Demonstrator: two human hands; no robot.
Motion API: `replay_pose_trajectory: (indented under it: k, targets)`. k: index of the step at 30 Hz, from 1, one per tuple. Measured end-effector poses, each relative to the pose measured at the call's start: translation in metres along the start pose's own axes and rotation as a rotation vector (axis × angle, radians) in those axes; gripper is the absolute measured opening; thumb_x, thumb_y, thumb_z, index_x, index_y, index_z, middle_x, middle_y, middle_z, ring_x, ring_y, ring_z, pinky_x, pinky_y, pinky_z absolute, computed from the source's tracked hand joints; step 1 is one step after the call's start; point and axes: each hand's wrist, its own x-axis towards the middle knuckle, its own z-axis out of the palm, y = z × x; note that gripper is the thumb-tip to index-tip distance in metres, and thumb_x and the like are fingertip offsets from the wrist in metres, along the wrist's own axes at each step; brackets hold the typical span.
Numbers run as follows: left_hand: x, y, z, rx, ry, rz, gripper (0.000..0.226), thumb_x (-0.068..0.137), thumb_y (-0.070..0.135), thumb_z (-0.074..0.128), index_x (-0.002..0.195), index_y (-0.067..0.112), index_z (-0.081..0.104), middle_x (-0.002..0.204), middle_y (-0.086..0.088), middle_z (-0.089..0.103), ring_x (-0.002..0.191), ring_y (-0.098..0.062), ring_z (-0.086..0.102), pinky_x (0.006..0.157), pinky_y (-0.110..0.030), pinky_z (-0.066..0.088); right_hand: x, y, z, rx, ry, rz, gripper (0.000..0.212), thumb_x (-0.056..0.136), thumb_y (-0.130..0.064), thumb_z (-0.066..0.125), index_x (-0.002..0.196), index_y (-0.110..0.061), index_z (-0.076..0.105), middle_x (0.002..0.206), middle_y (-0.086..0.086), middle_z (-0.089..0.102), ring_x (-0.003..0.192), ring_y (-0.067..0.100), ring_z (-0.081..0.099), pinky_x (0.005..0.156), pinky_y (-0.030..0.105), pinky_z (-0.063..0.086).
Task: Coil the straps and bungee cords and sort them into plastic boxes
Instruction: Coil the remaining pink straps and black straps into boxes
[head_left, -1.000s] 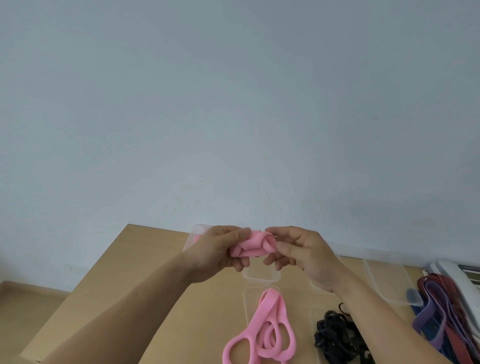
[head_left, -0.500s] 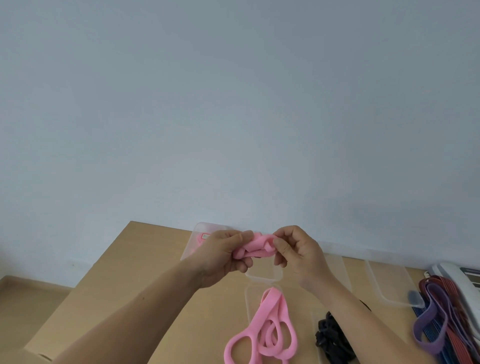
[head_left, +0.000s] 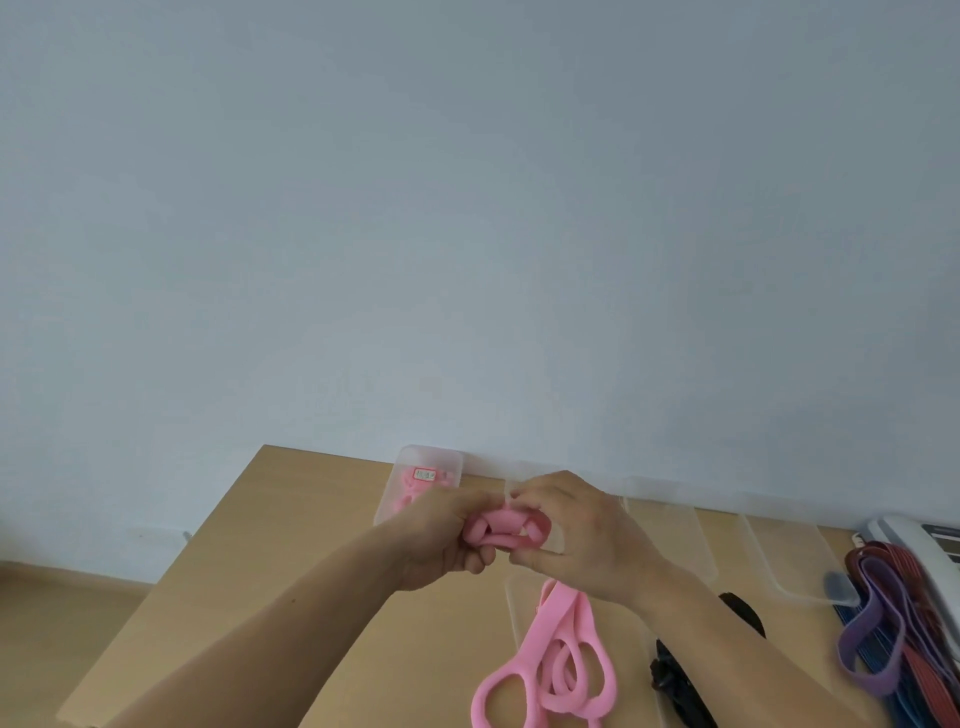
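Both hands work a pink strap into a tight roll above the tabletop. The left hand and right hand pinch it between curled fingers. The springy roll looks likely to unwind if either grip slackens before it reaches a box, and a slack coil may not sit neatly among the others. Just beyond the left fingers, a labelled clear box holds pink coils. Below the right fingers, loose pink straps lie across a second clear box, with black cords just beside them. The contents of the clear containers to the right cannot be made out.
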Motion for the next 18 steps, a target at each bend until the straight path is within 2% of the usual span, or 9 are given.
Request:
replay_pose_trajectory:
  k: [3,7,11,14,18]
  targets:
    - [0.004,-0.007,-0.009,-0.013,-0.002,-0.053,0.026,0.1,0.024,0.05,0.099,0.004,0.068,0.078,-0.01,0.064,0.051,-0.015,0.053,0.046,-0.022,0.043,0.004,-0.004,0.014,-0.11,0.015,-0.101,0.027,0.074,-0.028,0.078,0.095,-0.013,0.071,0.094,-0.006,0.07,0.086,0.014,0.063,0.071,0.026,0.053]
    - [0.013,-0.025,-0.014,0.03,0.023,-0.127,0.028,0.1,0.026,0.047,0.1,0.003,0.063,0.079,-0.012,0.06,0.049,-0.017,0.052,0.044,-0.024,0.039,0.0,-0.003,0.038,-0.168,0.039,-0.103,0.017,0.067,-0.019,0.072,0.078,-0.009,0.064,0.075,-0.001,0.061,0.07,0.02,0.058,0.06,0.032,0.051]
    - [0.03,-0.042,-0.015,0.068,0.024,-0.164,0.034,0.1,0.029,0.044,0.102,0.0,0.061,0.077,-0.015,0.063,0.055,-0.024,0.056,0.048,-0.029,0.037,-0.016,0.008,0.059,-0.174,0.01,0.008,0.018,0.064,-0.017,0.073,0.071,-0.01,0.058,0.074,-0.003,0.059,0.068,0.019,0.056,0.056,0.031,0.05]
    - [0.048,-0.047,-0.01,0.123,0.053,-0.18,0.028,0.097,0.026,0.045,0.098,0.003,0.061,0.08,-0.012,0.065,0.061,-0.03,0.062,0.048,-0.029,0.036,-0.029,0.027,0.064,-0.159,-0.002,0.123,0.019,0.064,-0.016,0.075,0.072,-0.011,0.059,0.075,-0.003,0.059,0.07,0.018,0.057,0.058,0.03,0.05]
    - [0.087,-0.049,-0.011,0.24,0.197,-0.167,0.017,0.095,0.021,0.046,0.098,0.008,0.056,0.097,-0.011,0.061,0.064,-0.024,0.063,0.047,-0.025,0.037,-0.031,0.071,0.061,-0.154,0.004,0.277,0.025,0.058,-0.011,0.08,0.07,-0.012,0.058,0.072,-0.006,0.056,0.069,0.015,0.054,0.056,0.02,0.042]
